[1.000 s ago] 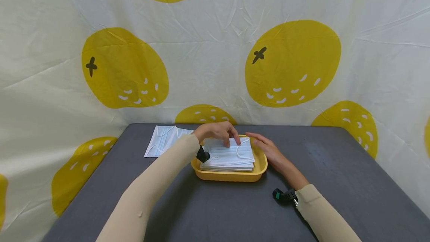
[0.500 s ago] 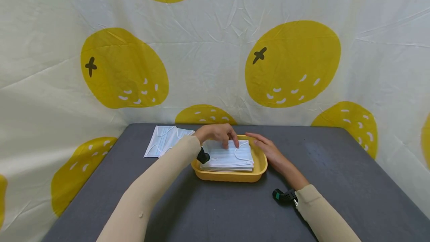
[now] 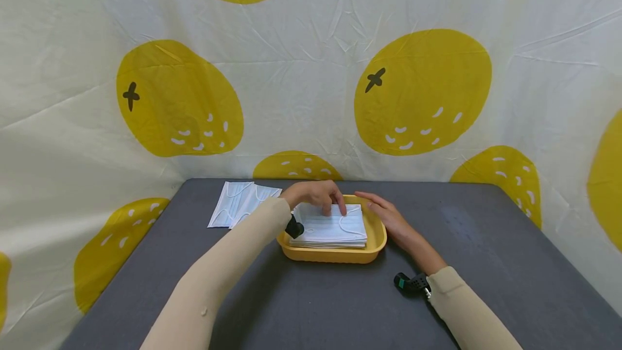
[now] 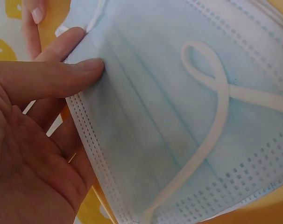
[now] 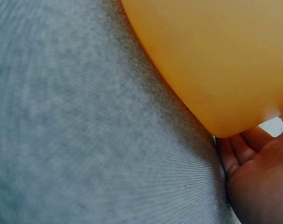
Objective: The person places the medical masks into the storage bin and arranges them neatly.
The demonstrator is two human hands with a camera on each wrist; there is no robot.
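Observation:
A stack of pale blue face masks (image 3: 328, 231) lies in a yellow tray (image 3: 335, 255) in the head view. My left hand (image 3: 316, 194) reaches over the stack's far edge. In the left wrist view, its thumb (image 4: 90, 66) lies on the top mask (image 4: 146, 116), index fingertip near the corner and the remaining fingers partly hidden behind the mask's edge. A white ear loop (image 4: 221, 102) curls across the mask. My right hand (image 3: 391, 217) holds the tray's right side, thumb at the rim. In the right wrist view, its fingers (image 5: 242, 151) pass partly out of sight behind the tray wall (image 5: 225, 70).
To the left of the tray, more face masks (image 3: 238, 201) lie overlapping on the dark grey table (image 3: 330, 307), partly covered by my left arm. A white cloth with yellow fruit shapes (image 3: 301, 96) hangs behind the table's back edge.
The top mask's far edge has come down onto the stack, and its ear loop has settled lower. My left hand has shifted only slightly; the right hand and tray stay put.

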